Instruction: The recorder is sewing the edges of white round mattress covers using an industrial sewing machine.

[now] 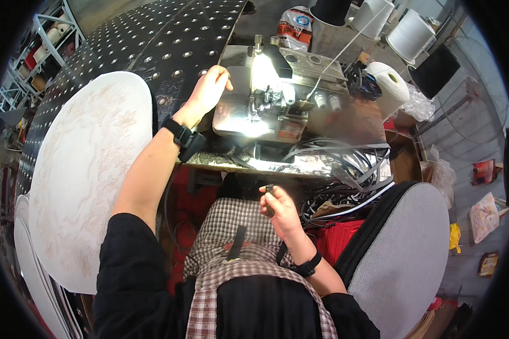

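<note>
Left hand (211,87) spread flat on black studded desk (152,51), beside lit grey metal sewing machine (277,93). Right hand (280,209) pinching small dark object (270,192) near lap.

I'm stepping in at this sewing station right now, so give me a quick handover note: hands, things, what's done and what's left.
Left hand: open, resting at the left edge of the lit sewing machine.
Right hand: raised over the lap, pinching a small dark object; what it is cannot be told.
White oval fabric pieces stacked at the left; grey padded piece at the right; tangled strips by the machine.
Done: cannot tell. Nothing lies under the needle yet.
</note>
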`<state>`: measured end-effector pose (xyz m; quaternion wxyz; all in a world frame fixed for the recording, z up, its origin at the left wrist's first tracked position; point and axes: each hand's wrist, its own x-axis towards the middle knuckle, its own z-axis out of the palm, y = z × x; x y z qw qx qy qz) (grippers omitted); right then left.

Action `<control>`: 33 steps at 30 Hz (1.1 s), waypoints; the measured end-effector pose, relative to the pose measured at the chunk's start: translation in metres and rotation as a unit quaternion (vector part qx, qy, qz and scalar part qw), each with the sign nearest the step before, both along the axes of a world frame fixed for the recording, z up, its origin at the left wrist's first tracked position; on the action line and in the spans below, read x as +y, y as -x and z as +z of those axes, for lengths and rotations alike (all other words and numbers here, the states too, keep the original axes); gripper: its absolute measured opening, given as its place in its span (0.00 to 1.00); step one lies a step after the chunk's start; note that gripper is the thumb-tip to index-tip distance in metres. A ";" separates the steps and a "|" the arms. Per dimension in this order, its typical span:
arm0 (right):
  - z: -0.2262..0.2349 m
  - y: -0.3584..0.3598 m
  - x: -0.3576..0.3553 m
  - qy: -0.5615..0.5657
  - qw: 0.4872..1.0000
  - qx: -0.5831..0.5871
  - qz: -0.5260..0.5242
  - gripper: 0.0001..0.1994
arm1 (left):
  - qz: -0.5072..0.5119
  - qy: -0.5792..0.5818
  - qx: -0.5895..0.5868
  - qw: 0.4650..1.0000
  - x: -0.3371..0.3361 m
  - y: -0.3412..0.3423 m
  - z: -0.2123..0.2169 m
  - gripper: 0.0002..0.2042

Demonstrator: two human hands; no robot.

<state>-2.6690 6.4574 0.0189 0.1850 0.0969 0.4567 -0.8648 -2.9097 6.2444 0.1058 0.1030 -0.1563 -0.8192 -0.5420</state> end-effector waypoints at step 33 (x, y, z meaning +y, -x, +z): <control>-0.017 0.004 0.002 -0.012 1.000 0.007 -0.007 0.10 | 0.038 0.070 0.015 0.997 -0.003 0.009 -0.008 0.07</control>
